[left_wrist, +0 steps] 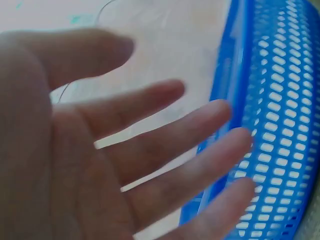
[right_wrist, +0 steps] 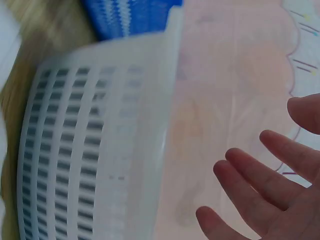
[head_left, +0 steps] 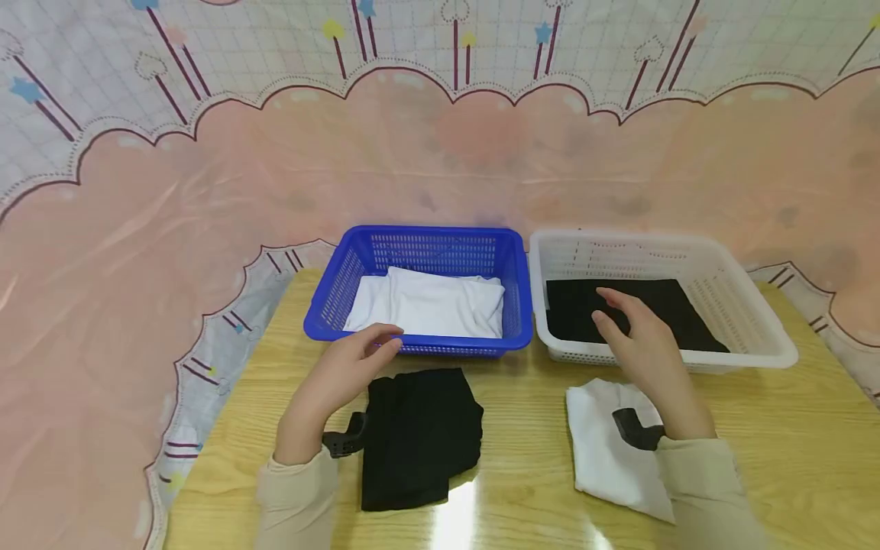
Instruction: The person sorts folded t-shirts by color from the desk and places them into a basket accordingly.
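My left hand point(head_left: 347, 374) hovers at the front rim of the blue basket point(head_left: 418, 342), fingers spread and holding nothing. Inside that basket lies a folded white cloth point(head_left: 440, 302). A folded black cloth point(head_left: 419, 439) is on the table just right of my left wrist. Over the front rim of the white basket point(head_left: 742, 359) reaches my right hand point(head_left: 642, 336), its fingers loosely extended with nothing in them. Black cloth point(head_left: 574, 309) lies in the white basket, partly hidden by this hand. Beneath my right wrist a folded white cloth point(head_left: 598, 451) rests on the table, partly covered by the arm.
The two baskets stand side by side at the back of the wooden table point(head_left: 522, 473), nearly touching. Behind them hangs a pink patterned curtain point(head_left: 426, 160), which also runs down along the table's left side. Both wrists wear black camera mounts point(head_left: 347, 435).
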`<state>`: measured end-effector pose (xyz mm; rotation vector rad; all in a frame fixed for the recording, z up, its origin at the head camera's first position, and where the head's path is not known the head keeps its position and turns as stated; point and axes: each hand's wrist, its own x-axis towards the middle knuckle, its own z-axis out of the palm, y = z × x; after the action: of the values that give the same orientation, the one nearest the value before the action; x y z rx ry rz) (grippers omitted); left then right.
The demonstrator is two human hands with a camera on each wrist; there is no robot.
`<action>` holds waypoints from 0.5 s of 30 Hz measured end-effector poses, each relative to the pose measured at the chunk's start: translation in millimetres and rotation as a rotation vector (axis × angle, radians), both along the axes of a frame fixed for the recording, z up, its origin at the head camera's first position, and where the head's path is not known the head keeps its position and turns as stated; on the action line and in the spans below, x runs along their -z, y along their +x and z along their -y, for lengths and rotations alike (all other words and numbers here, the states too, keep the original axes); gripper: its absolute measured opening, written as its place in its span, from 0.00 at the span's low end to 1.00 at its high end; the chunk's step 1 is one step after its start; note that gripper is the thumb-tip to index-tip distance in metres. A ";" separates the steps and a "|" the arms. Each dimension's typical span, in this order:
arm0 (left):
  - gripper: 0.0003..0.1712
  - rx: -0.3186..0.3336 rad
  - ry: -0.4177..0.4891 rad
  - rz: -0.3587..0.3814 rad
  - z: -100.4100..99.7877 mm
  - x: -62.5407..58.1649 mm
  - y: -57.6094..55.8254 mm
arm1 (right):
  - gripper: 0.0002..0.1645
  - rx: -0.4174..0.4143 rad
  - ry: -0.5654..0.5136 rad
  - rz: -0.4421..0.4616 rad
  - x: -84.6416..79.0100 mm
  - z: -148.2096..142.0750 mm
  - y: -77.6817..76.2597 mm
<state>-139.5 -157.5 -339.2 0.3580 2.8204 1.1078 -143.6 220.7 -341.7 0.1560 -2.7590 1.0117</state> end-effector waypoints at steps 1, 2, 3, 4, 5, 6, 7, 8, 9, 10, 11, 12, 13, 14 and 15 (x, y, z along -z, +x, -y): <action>0.24 0.002 0.023 0.028 2.9 1.9 2.6 | 0.31 0.003 -0.023 -0.005 1.0 2.0 1.4; 0.24 0.005 0.045 0.054 5.4 3.5 5.1 | 0.30 0.005 -0.049 -0.011 2.2 4.0 2.9; 0.24 0.005 0.065 0.079 7.8 5.2 7.2 | 0.30 0.007 -0.075 -0.014 3.7 6.0 4.4; 0.24 0.007 0.085 0.098 9.7 6.8 8.8 | 0.29 0.007 -0.103 -0.018 5.3 7.9 5.8; 0.24 0.003 0.099 0.115 11.5 8.5 10.0 | 0.28 0.006 -0.130 -0.022 7.0 9.7 7.1; 0.24 -0.002 0.109 0.130 12.9 9.9 11.0 | 0.27 0.003 -0.153 -0.024 8.6 11.5 8.2; 0.24 -0.006 0.113 0.139 14.2 11.2 11.4 | 0.26 -0.001 -0.174 -0.021 9.9 13.5 9.1; 0.24 -0.007 0.109 0.141 15.3 12.1 11.7 | 0.25 -0.008 -0.195 -0.018 11.1 15.3 9.5; 0.23 -0.011 0.106 0.143 16.4 13.0 11.4 | 0.25 -0.017 -0.213 -0.015 12.2 17.0 9.5; 0.22 -0.013 0.101 0.143 17.4 13.7 11.0 | 0.24 -0.025 -0.224 -0.012 13.2 18.4 9.4; 0.22 -0.020 0.090 0.143 18.4 14.4 10.4 | 0.24 -0.033 -0.232 -0.008 14.0 19.6 9.0; 0.21 -0.023 0.079 0.142 19.4 14.8 9.8 | 0.24 -0.041 -0.238 -0.002 14.5 20.5 8.8; 0.21 -0.028 0.065 0.141 20.4 15.3 9.0 | 0.23 -0.048 -0.243 0.005 15.0 21.1 8.6; 0.20 -0.028 0.051 0.138 21.6 15.9 8.3 | 0.23 -0.056 -0.246 0.011 15.4 21.4 8.5; 0.20 -0.037 0.039 0.141 22.8 16.5 7.3 | 0.23 -0.060 -0.245 0.018 15.6 21.6 8.4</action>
<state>-132.1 -180.3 -355.7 0.2226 2.6959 1.1488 -135.1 199.1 -357.4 0.1939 -2.6317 1.3611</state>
